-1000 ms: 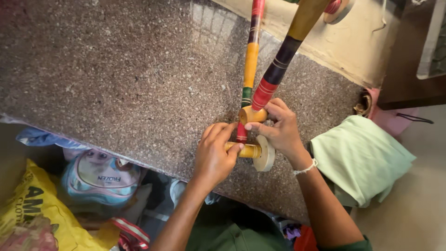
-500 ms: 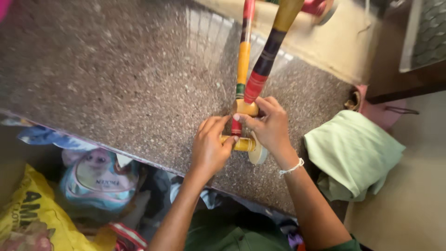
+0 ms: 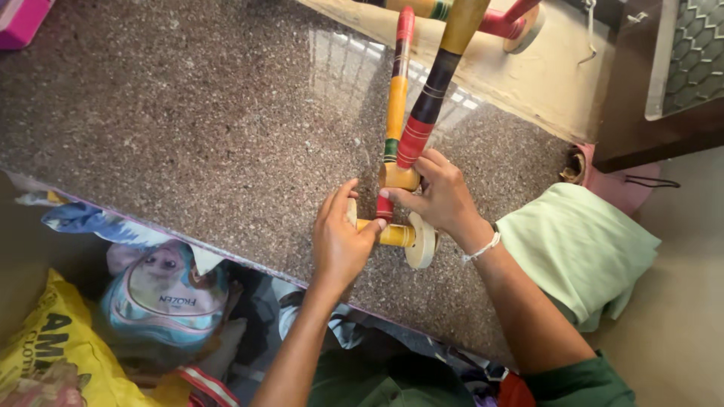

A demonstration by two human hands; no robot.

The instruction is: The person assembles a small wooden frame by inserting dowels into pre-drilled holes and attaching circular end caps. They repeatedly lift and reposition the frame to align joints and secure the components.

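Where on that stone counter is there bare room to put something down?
The speckled granite counter lies bare left of the painted wooden rods, from the pink box in the far corner down to the near edge. It is crowded by the left hand, right hand and wooden wheel. The green cloth borders the right end.

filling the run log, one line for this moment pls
left hand: on yellow wooden axle | right hand: on striped wooden rod | surface: speckled granite counter

A wooden toy frame [image 3: 403,151] stands on the stone counter [image 3: 188,113]; a folded cloth [image 3: 581,249] lies right of it.
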